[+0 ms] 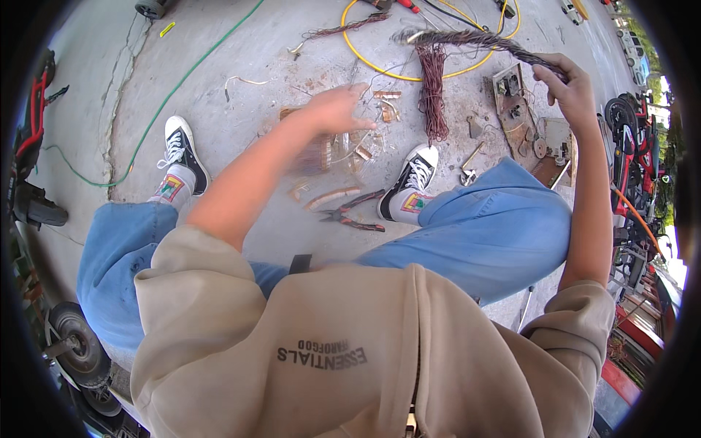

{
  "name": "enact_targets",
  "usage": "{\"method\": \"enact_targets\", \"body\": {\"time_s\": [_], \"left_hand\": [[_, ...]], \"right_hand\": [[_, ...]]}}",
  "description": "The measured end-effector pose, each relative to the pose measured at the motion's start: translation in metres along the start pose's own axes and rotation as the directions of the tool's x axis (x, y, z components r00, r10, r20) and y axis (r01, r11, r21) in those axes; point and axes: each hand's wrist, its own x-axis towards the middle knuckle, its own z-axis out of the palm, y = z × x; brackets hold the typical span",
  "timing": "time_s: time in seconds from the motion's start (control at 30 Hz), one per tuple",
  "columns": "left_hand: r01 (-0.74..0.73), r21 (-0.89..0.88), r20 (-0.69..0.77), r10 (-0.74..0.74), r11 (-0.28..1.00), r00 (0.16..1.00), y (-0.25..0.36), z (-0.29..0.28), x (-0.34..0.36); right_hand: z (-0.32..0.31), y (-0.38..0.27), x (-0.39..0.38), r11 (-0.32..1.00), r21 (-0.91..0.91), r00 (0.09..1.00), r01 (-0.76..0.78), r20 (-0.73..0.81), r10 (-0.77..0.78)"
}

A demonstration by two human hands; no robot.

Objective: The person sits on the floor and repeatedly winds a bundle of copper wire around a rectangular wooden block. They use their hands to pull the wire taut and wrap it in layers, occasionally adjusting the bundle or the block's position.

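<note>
My right hand (568, 96) grips one end of a dark twisted bundle of wires (486, 42) at upper right; its far end is frayed and blurred. My left hand (337, 109), smeared by motion, reaches over scattered clear and copper-coloured scraps (364, 152), fingers apart. A maroon wire hank (431, 95) lies on the concrete between my hands. Open red-and-black pliers (350, 217) lie below the scraps, beside my right shoe (407, 182).
A yellow hose (394, 76) loops at the top, and a green hose (191, 69) crosses the left. A dismantled metal unit (511, 102) and small tools (469, 164) sit at right. Wheeled machines (626, 120) line the right edge; a tyre (77, 343) is at lower left.
</note>
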Motion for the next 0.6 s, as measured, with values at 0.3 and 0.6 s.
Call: {"method": "enact_targets", "body": {"time_s": [0.3,0.6], "left_hand": [[0.013,-0.964,0.105,-0.335,-0.266,0.936,0.067,-0.105,0.009],[-0.195,-0.675,-0.336,0.061,-0.712,0.94,0.156,-0.259,-0.077]], "right_hand": [[0.049,-0.024,-0.027,0.906,0.423,0.997,-0.002,0.068,-0.029],[0.191,-0.126,-0.03,0.857,0.515,0.756,-0.01,0.565,-0.331]]}}
